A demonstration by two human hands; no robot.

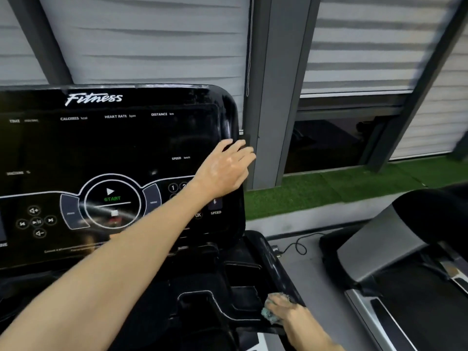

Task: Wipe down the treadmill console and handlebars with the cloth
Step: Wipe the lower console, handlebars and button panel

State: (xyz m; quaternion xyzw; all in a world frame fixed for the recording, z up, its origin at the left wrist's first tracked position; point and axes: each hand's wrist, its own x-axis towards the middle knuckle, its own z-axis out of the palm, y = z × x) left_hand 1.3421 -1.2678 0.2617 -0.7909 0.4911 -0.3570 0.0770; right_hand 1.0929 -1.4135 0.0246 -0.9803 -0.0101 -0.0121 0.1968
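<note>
Console [106, 153] fills my left view — dark screen, START ring lit green. My left hand [225, 171] lies straight-fingered over its right edge, gripping nothing. Lower right, my right hand [288, 311] curls round the cloth [269, 314] — pressed against the tray rim [276, 264].

Left arm stretched bare from the lower left up and rightward, left hand [225, 168] held palm-down, fingers extended and slightly spread, right forearm raised from the bottom edge, right hand [287, 310] seen knuckles-up, fingers curled over a cloth [269, 314] pressed beneath it.
</note>
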